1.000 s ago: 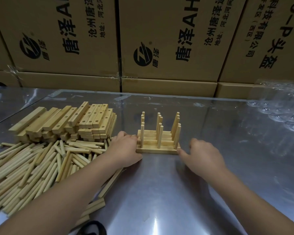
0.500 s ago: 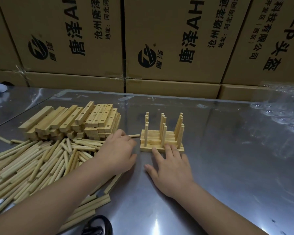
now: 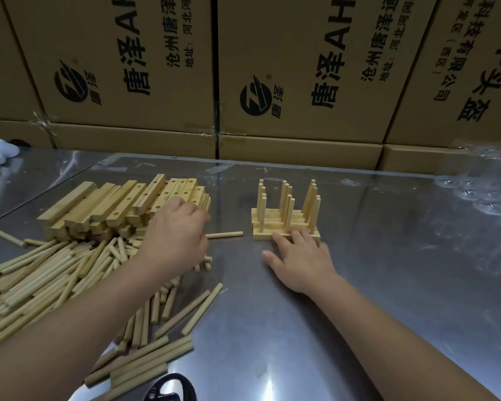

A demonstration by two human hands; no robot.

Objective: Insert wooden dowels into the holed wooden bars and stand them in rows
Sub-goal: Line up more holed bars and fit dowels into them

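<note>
Far L: dowel pile [image 3: 41,273], axes mostly running away-R. Behind it, stack of holed bars [image 3: 113,204], same slant. Your left hand [image 3: 175,235] sits at the stack's R end, fingers curled down; can't tell if they're grasping anything. Just R of it, a loose dowel [image 3: 224,235] lies flat on the surface [image 3: 388,270], long axis L-R, tip pointing at the finished rows [image 3: 284,218]. Left hand's nearer. Your right hand [image 3: 301,259] is flat, fingers released, tips touching the front bar [image 3: 262,236].

Dim; glare on table [image 3: 268,384] (edges bowed).
</note>
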